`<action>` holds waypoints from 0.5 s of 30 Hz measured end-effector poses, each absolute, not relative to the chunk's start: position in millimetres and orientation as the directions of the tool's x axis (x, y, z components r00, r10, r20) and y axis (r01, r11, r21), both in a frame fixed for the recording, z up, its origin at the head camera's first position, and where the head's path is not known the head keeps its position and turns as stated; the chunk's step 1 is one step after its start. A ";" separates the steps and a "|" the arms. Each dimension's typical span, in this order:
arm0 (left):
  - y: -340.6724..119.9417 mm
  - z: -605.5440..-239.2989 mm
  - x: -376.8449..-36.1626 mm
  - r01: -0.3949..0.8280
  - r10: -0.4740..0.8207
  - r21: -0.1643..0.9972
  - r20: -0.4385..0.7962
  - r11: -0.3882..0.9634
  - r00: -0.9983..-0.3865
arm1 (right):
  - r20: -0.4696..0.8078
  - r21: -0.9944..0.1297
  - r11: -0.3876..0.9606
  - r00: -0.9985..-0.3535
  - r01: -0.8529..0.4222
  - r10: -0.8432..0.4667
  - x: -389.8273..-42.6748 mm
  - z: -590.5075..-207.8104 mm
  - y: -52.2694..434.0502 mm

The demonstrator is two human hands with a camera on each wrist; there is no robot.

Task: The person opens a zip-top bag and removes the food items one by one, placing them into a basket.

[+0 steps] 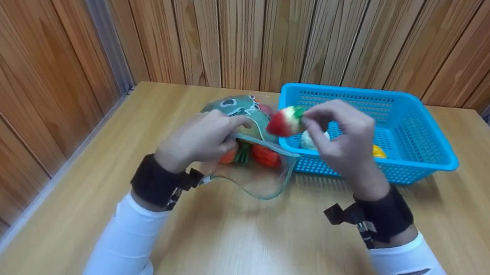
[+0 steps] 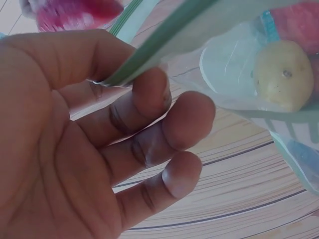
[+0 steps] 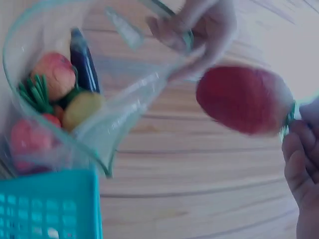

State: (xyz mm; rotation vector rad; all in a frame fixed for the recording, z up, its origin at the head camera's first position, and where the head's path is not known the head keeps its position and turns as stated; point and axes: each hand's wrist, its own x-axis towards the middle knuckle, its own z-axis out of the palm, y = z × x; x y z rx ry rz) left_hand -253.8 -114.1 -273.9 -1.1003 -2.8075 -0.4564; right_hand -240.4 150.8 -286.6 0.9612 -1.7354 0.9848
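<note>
My right hand (image 1: 343,137) pinches a toy strawberry (image 1: 281,122) by its green leafy top, in the air near the basket's left end. In the right wrist view its red body points toward the other hand. My left hand (image 1: 196,140) pinches the green-edged rim of a see-through bag (image 1: 268,145) between thumb and index finger, the other fingers loosely bent. The bag's mouth gapes toward me. Inside it lie a potato (image 2: 284,74), a dark eggplant (image 3: 84,62), a peach-like fruit (image 3: 55,74) and a round red piece (image 3: 32,139).
A blue mesh basket (image 1: 435,130) stands at the back right, close beside the bag. It holds a whitish round piece (image 1: 308,140) and a yellow piece (image 1: 378,152), both partly hidden. Wooden panel walls (image 1: 284,28) rise behind and left of the table (image 1: 257,254).
</note>
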 end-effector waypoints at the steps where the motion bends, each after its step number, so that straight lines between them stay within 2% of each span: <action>1: -114.3 -274.0 -253.9 0.677 0.650 0.242 0.192 0.695 -0.735 | 0.939 -0.216 0.417 -0.305 -0.883 -0.158 -243.0 -286.6 154.1; 3: -114.9 -274.2 -254.3 0.677 0.651 0.241 0.190 0.695 -0.735 | 0.937 -0.234 0.488 -0.329 -0.841 -0.117 -249.9 -289.3 159.9; 5: -115.3 -274.6 -254.8 0.676 0.651 0.243 0.186 0.695 -0.736 | 0.917 -0.253 0.559 -0.380 -0.790 -0.121 -258.0 -295.1 164.6; 8: -115.7 -275.1 -255.2 0.678 0.653 0.239 0.185 0.695 -0.734 | 0.830 -0.312 0.639 -0.529 -0.703 -0.177 -270.1 -308.2 168.4; 12: -115.5 -275.1 -255.4 0.690 0.663 0.231 0.191 0.687 -0.724 | 0.539 -0.417 0.709 -0.783 -0.568 -0.310 -283.3 -325.8 171.5; 15: -114.8 -274.2 -255.2 0.695 0.667 0.219 0.195 0.685 -0.719 | 0.290 -0.433 0.763 -0.876 -0.479 -0.386 -289.4 -333.4 174.6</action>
